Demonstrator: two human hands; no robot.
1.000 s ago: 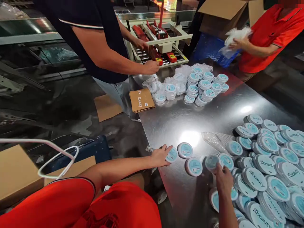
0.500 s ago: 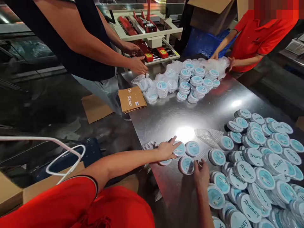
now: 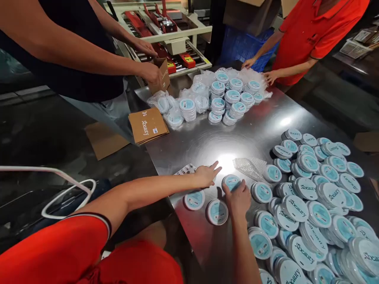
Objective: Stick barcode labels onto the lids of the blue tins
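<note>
My left hand (image 3: 207, 176) is stretched over the table, fingers extended and spread, beside a sheet of barcode stickers (image 3: 186, 169). What lies under its palm is hidden. My right hand (image 3: 239, 200) has its fingers at the near edge of a round white jar (image 3: 231, 182) with a light-blue label, gripping it. Closer to my body, two similar jars, a left one (image 3: 194, 199) and a right one (image 3: 217, 212), lie label up near the table's edge. Right of my right hand, many stacked jars (image 3: 308, 161) cover the table.
Bubble wrap (image 3: 250, 167) lies behind my hands. Flat brown cartons (image 3: 148, 125) sit at the table's left edge. Across the steel table (image 3: 189, 146), one co-worker holds a small brown box (image 3: 161, 73); another handles plastic-wrapped jars (image 3: 231, 96). A carton-sealing machine (image 3: 174, 45) stands behind.
My right hand has moved from the near jar to the farther one. My left hand no longer rests against that group of jars. A co-worker now holds a brown box. The view has shifted.
</note>
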